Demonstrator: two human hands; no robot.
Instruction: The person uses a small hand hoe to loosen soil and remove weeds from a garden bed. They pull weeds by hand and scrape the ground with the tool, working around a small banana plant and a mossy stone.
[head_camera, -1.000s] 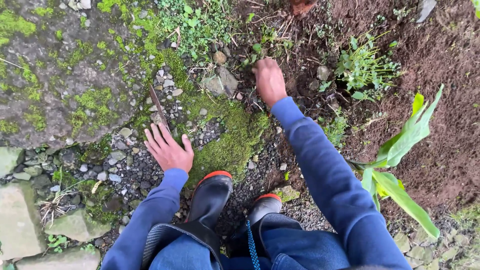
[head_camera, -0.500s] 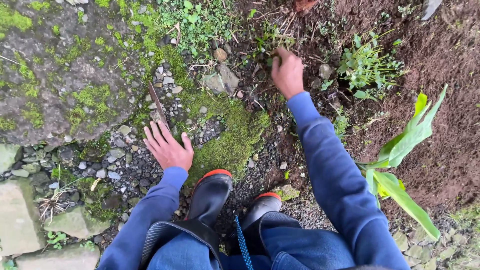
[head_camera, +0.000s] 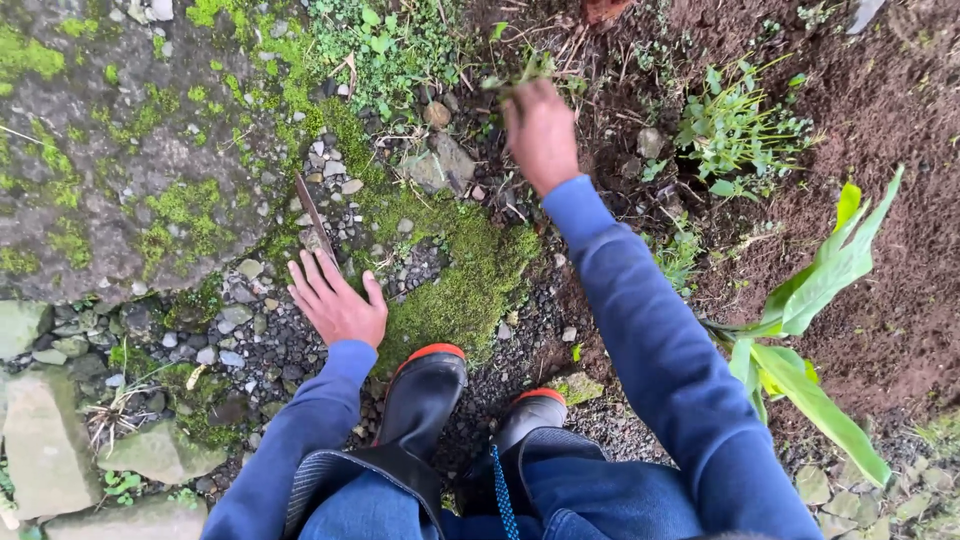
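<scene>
My right hand (head_camera: 540, 130) is lifted ahead of me, fingers closed on a small tuft of green weed (head_camera: 520, 72) whose leaves stick out above the knuckles. My left hand (head_camera: 335, 300) lies flat on the gravel with its fingers spread, holding nothing. A thin rusty blade (head_camera: 312, 212) lies on the stones just beyond its fingertips. Both arms wear blue sleeves. My black rubber boots (head_camera: 425, 395) with red rims stand below, beside a patch of moss (head_camera: 460, 285).
A large mossy rock (head_camera: 110, 160) fills the upper left. Grey stones (head_camera: 440, 165) sit near the weeds. Dark bare soil (head_camera: 880, 110) spreads on the right, with a leafy weed clump (head_camera: 735, 130) and a broad-leaved young plant (head_camera: 810, 330).
My right hand has moved up and away from the ground, closing on a tuft of weed and lifting it. The left hand has stayed flat on the gravel.
</scene>
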